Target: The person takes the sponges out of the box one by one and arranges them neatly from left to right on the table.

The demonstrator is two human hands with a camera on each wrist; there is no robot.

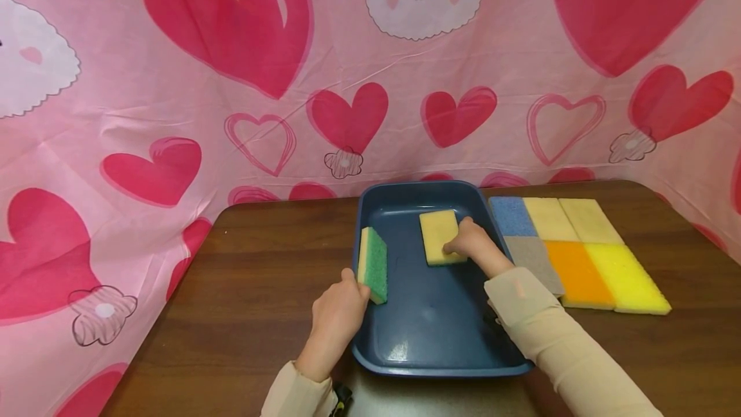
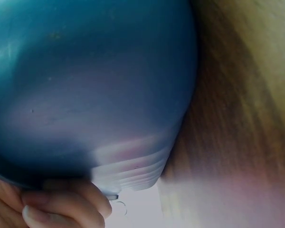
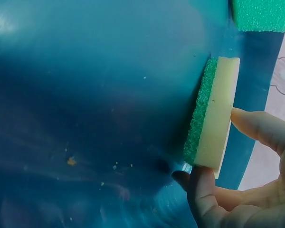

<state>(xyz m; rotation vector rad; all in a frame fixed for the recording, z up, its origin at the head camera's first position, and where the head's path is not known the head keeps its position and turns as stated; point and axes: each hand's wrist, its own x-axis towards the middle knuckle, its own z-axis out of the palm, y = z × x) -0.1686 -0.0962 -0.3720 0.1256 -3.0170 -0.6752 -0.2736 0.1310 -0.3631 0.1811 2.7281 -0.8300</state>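
A dark blue plastic tray [image 1: 431,340] stands on the wooden table. My left hand [image 1: 341,304] grips its left rim; in the left wrist view, curled fingers [image 2: 80,202] show at the rim from outside. Just beyond that hand, a green and cream sponge [image 1: 376,269] leans on edge against the tray's left wall. Inside the tray, my right hand [image 1: 475,243] pinches a second sponge [image 1: 438,233] by its right side, cream face up. The right wrist view shows this sponge [image 3: 216,114] with its green scouring layer towards the tray floor, between thumb and fingers.
To the right of the tray, several sponges and pads lie in two rows: blue [image 1: 513,216], cream [image 1: 550,217], grey [image 1: 532,264], orange [image 1: 579,274] and bright yellow [image 1: 628,278]. A pink heart-patterned cloth [image 1: 405,69] hangs behind the table [image 1: 278,256].
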